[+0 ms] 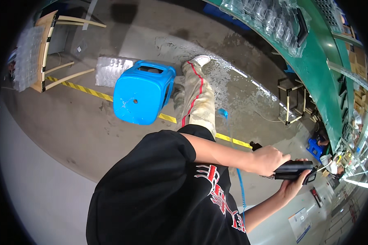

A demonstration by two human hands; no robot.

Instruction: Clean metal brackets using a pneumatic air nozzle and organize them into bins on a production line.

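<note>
My left hand is closed around one end of a black tube-shaped device, with a small black knob-like part showing beyond the fist. My right hand holds the other end, thumb and fingers on a dark rectangular frame. The device is up in front of my chest, and its exact kind cannot be made out. Close to my left forearm hangs a blue coiled cord, running down past my shirt. A small blue piece shows farther along it, above the floor.
A blue plastic stool stands left of my leg, beside clear plastic trays. A wooden-topped table is at far left. Yellow-and-black tape crosses the wet-looking floor. A green bench with more clear trays curves along the right.
</note>
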